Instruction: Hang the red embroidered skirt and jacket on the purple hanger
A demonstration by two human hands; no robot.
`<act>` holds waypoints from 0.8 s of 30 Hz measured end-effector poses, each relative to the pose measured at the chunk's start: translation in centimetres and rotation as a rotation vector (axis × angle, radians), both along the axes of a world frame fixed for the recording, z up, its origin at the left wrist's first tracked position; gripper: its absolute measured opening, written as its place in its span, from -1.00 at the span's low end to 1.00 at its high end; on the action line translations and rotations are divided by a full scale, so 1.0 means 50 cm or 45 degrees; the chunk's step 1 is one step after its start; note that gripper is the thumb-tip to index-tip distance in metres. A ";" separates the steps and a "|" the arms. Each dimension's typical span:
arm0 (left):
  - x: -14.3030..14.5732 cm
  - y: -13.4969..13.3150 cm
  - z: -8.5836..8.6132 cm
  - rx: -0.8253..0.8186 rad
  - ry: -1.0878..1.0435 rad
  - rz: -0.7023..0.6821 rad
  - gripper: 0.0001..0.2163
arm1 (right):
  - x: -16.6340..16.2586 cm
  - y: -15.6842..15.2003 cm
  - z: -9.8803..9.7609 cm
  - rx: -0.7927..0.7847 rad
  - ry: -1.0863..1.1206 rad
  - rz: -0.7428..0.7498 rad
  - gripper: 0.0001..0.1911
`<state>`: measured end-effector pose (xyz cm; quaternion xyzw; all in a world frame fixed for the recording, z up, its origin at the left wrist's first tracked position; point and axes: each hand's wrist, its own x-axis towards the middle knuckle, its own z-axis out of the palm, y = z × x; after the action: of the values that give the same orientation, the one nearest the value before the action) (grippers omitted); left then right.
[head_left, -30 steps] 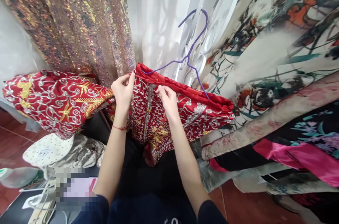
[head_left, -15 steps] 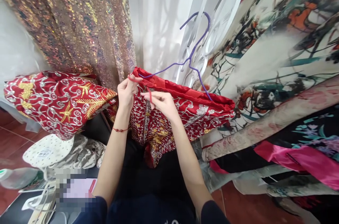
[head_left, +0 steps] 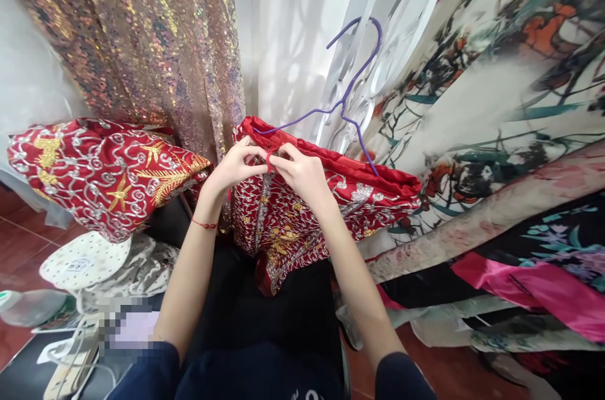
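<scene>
A red garment (head_left: 302,217) with gold and silver embroidery hangs over a purple wire hanger (head_left: 350,91) in front of me. My left hand (head_left: 236,164) and my right hand (head_left: 300,170) meet at its top edge, near the left end. Both pinch a thin red strap or loop (head_left: 268,160) of the garment between their fingertips. A red string bracelet sits on my left wrist. The garment's other part (head_left: 104,170) spreads out to the left.
A sequined gold fabric (head_left: 142,34) and a white curtain (head_left: 293,28) hang behind. Floral printed fabrics (head_left: 496,91) and pink and black cloth (head_left: 534,274) pile at the right. A white dotted cloth (head_left: 85,258) and cables lie low on the left.
My hands have come together at the garment's top edge. The right hand moved left and up from the embroidered front, and both now pinch the red strap.
</scene>
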<state>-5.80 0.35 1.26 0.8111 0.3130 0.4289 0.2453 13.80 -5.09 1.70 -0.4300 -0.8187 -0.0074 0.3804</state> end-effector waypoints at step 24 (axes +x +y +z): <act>0.034 -0.024 0.029 -0.154 -0.108 0.074 -0.81 | -0.040 -0.019 0.007 0.055 -0.319 -0.507 -0.61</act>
<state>-4.10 -0.85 2.72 0.7664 0.3512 0.4502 0.2944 11.82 -6.03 2.05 -0.5705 -0.7582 -0.1532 0.2761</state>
